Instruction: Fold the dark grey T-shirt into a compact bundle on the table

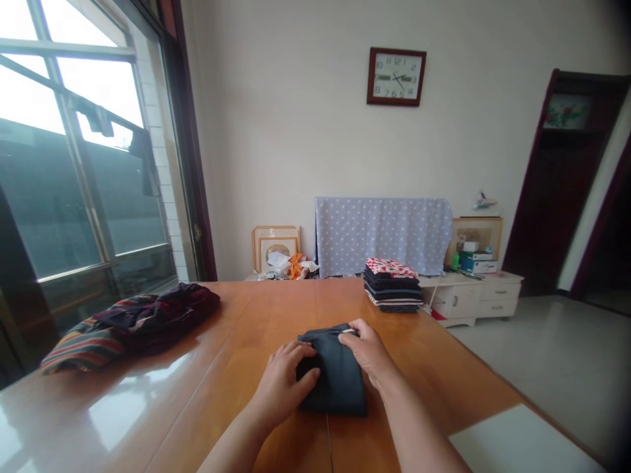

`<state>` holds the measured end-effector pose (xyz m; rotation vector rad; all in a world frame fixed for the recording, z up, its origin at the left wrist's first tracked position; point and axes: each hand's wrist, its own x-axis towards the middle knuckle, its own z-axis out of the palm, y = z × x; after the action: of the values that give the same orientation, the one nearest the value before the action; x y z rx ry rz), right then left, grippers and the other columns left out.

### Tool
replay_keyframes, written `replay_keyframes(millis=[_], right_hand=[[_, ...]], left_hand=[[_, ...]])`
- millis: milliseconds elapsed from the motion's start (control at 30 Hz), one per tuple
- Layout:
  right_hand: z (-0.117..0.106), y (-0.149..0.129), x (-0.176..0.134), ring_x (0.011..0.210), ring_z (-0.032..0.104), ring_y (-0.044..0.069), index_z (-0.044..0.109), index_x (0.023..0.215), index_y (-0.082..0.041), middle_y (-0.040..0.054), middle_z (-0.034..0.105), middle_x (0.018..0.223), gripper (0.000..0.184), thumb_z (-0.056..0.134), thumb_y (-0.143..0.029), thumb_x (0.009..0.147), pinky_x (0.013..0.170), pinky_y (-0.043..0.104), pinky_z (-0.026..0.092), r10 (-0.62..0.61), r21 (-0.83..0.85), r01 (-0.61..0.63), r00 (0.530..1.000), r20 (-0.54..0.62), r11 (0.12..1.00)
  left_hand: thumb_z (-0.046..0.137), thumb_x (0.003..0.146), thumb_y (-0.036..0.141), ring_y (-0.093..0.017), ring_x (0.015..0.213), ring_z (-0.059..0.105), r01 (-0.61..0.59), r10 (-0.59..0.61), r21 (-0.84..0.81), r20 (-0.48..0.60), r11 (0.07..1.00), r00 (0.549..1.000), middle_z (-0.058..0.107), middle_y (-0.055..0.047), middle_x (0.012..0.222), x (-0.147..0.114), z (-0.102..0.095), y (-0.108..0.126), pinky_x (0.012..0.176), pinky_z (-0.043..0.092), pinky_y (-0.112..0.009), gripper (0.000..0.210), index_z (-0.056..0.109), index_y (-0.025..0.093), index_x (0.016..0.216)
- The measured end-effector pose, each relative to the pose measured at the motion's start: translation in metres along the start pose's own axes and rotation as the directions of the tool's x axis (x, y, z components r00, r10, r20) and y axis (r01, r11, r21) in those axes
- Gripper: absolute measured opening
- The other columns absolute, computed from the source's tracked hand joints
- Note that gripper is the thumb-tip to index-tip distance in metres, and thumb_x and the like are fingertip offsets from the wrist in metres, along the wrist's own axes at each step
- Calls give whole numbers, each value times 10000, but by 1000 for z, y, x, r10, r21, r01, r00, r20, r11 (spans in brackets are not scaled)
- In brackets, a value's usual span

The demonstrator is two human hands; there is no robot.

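A dark blue-grey garment, folded into a small rectangle, lies flat on the wooden table in front of me. My left hand rests on its left side, thumb and fingers apart on the cloth. At the far right corner, my right hand pinches the garment's edge between thumb and fingers. A small white strip shows by that thumb; I cannot tell whether it is a label or a cord. Beyond the right hand stands a neat stack of folded clothes, mostly dark, topped by a red-and-white patterned piece.
A loose heap of dark and striped clothes lies on the left of the glossy table. A pale flat sheet is at the near right corner. Behind the table are a cloth-covered object and a white cabinet.
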<state>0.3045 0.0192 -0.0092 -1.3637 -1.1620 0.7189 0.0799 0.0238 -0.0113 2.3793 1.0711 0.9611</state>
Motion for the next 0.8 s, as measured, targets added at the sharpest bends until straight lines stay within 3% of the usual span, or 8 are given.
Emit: replay_keyframes(millis=[100, 200, 300, 367, 467, 600, 700, 800], right_hand=[[-4, -15, -8, 797, 595, 204, 575, 964, -212, 14, 651, 859, 252, 627, -379, 783, 734, 305, 472, -221, -100, 207, 962, -162, 973], [0, -27, -19, 871, 591, 226, 572, 991, -221, 34, 649, 930, 215, 623, -321, 808, 805, 344, 459, -458, -300, 388, 863, -214, 871], [16, -34, -34, 922, 571, 239, 589, 979, -229, 48, 643, 947, 183, 610, -199, 800, 836, 363, 438, -615, -453, 524, 786, -71, 722], [30, -37, -47, 918, 567, 233, 599, 954, -239, 40, 643, 927, 199, 602, -132, 785, 837, 358, 432, -627, -477, 584, 775, 86, 657], [49, -40, -67, 904, 581, 219, 623, 911, -256, 12, 652, 911, 206, 676, -145, 745, 820, 335, 439, -547, -416, 639, 769, 330, 647], [53, -42, -73, 698, 587, 149, 653, 928, -256, -31, 640, 779, 133, 685, -340, 830, 651, 255, 450, -344, -200, 471, 822, 454, 859], [41, -35, -56, 668, 589, 147, 651, 859, -221, -18, 631, 707, 264, 552, -455, 930, 644, 252, 458, -248, -80, 272, 942, 229, 959], [27, -22, -34, 677, 600, 158, 658, 846, -207, 0, 656, 716, 315, 560, -500, 908, 654, 263, 472, -109, 24, 110, 994, -29, 994]], left_hand=[[555, 916, 450, -232, 936, 615, 95, -114, -136, -135, 986, 984, 685, -68, 938, 1, 2, 3, 876, 455, -340, 259, 688, 229, 936], [560, 901, 574, -206, 825, 617, 262, -320, -456, -54, 851, 946, 680, -64, 863, 2, 5, 9, 757, 464, -305, 395, 665, 194, 871], [586, 851, 673, -199, 864, 657, 426, -453, -793, 216, 436, 865, 709, -82, 999, 3, 5, 14, 771, 496, -302, 530, 660, 186, 1048], [577, 828, 723, -191, 842, 674, 482, -445, -865, 380, 139, 811, 716, -80, 1000, 4, 3, 15, 785, 522, -313, 607, 655, 184, 1097], [563, 805, 769, -208, 796, 693, 522, -411, -849, 506, -80, 759, 731, -88, 888, 4, 0, 11, 760, 555, -321, 653, 692, 154, 984], [616, 769, 762, -257, 694, 712, 591, -439, -795, 583, -135, 684, 709, -104, 692, 4, -1, 4, 637, 583, -347, 626, 683, 140, 795], [716, 755, 661, -291, 750, 739, 581, -475, -805, 562, -124, 677, 743, -119, 778, 5, 1, 2, 659, 606, -382, 558, 690, 134, 937], [793, 741, 535, -295, 798, 749, 523, -539, -850, 473, -71, 696, 759, -129, 875, 6, 3, 2, 691, 619, -395, 554, 647, 139, 1100]])
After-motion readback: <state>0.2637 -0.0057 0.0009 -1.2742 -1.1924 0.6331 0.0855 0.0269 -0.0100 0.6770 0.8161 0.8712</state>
